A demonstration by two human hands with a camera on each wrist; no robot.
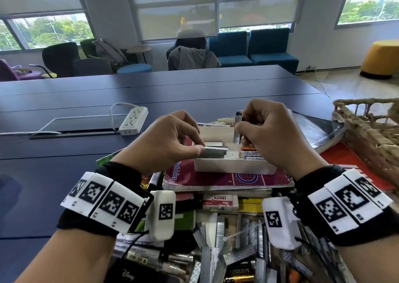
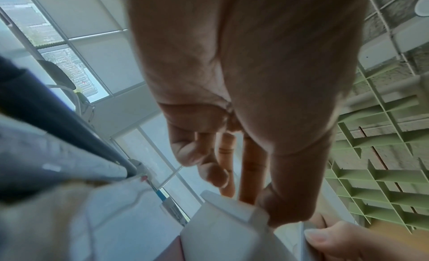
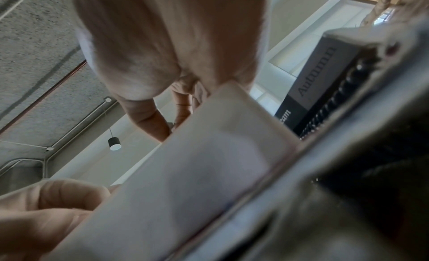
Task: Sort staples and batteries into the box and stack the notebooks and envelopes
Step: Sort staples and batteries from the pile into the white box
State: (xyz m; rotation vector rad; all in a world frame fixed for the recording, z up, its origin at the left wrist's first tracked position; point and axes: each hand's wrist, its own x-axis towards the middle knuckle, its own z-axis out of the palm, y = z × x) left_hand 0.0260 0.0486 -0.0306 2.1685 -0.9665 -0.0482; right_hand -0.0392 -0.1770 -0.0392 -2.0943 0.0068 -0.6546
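Left hand [image 1: 170, 138] pinches a staple strip [image 1: 216, 151] over the box [image 1: 233, 166]. Right hand [image 1: 274, 131], just beside it, grips an upright battery [image 1: 237, 131] above the box.

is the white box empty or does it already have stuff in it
Not empty: the white box already holds staple strips on its left side and batteries on its right.

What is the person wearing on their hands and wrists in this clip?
Both hands, left hand and right hand, are bare. Each wrist carries a black strap with white blocks printed with black square-code markers, a small white camera pod, and thin black cables.
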